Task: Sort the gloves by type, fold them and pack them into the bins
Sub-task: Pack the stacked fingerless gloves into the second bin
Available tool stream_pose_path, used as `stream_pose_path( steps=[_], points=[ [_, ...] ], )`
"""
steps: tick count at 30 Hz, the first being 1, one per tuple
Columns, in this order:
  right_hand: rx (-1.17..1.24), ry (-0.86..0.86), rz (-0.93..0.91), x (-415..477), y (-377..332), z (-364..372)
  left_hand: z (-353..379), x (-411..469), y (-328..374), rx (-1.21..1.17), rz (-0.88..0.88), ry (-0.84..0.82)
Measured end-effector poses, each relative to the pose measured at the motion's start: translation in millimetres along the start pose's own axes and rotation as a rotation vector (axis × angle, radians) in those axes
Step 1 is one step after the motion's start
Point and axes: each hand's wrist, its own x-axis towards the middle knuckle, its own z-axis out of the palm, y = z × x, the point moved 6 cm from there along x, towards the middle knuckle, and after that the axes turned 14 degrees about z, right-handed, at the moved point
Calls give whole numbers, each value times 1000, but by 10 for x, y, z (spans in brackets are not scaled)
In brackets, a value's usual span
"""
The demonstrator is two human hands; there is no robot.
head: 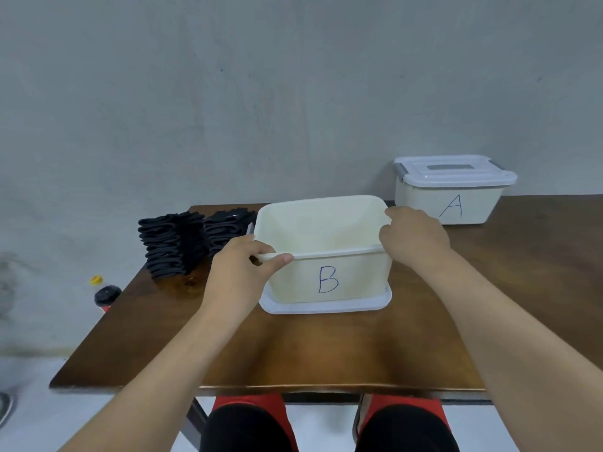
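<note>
- My left grip (241, 265) holds the near left corner of bin B (359, 275), thumb laid along the near rim and fingers curled round the corner.
- My right grip (414, 236) is curled over the right rim of the same bin, so both grips are closed on it from opposite sides.
- Bin B stands open at the middle of the worktop (326, 347), seated on a white lid (326, 306) that shows under its base. I see nothing inside it.
- I judge the bin light and stiff, thin plastic with a smooth wall. The rolled rim is the sure place to hold it, and it could slide on the lid beneath.
- The gloves (173, 246) lie far left of the bin in two black folded stacks, just beyond my left grip and apart from it.
- They look soft and light. A tall stack will likely slump, so I would take a few at a time, pinched across the folded edge from both sides.
- Bin A (424, 203) sits far right, beyond my right grip, with its cover (453, 174) on.
- A bottle (104, 295) stands on the floor to the left of the worktop.
</note>
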Motion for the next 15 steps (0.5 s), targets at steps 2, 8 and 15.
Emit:
stream_pose_path(
  steps=[2, 8, 15],
  points=[
    [-19, -43, -10, -75, -55, 31, -59, 11, -39, 23, 12, -4],
    [-147, -17, 6, -124, -65, -21, 2, 70, -63, 73, 42, -71],
    [-194, 30, 47, 13, 192, -166, 278, 0, 219, 86, 88, -125]
  ],
)
